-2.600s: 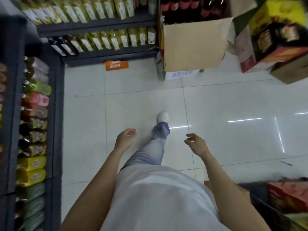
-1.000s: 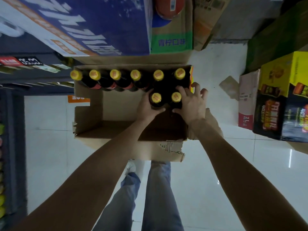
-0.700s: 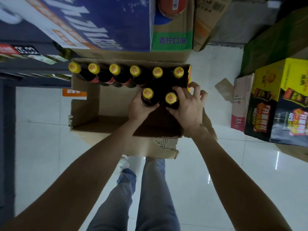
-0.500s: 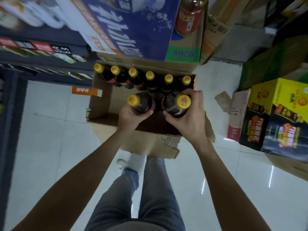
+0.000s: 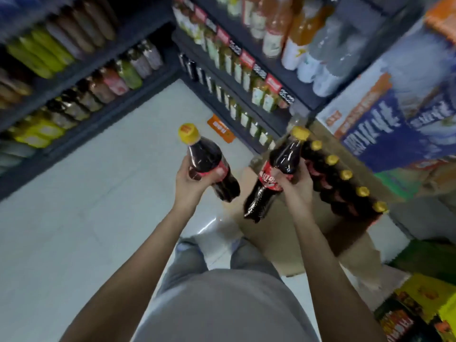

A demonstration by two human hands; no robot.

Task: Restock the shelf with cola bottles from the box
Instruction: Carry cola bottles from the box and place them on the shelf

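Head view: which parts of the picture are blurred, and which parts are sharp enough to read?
Head view: the shelves and the blue carton at the edges are smeared by motion blur and bent by the wide lens; the two cola bottles, in the left hand and the right hand, are sharper; the floor shows mild glare.

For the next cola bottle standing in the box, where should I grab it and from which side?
Probably take the nearest bottle around the neck just under its yellow cap, coming from above. The bottles stand upright, packed in a row along the box wall, so their bodies are crowded and the necks offer the freest grip.
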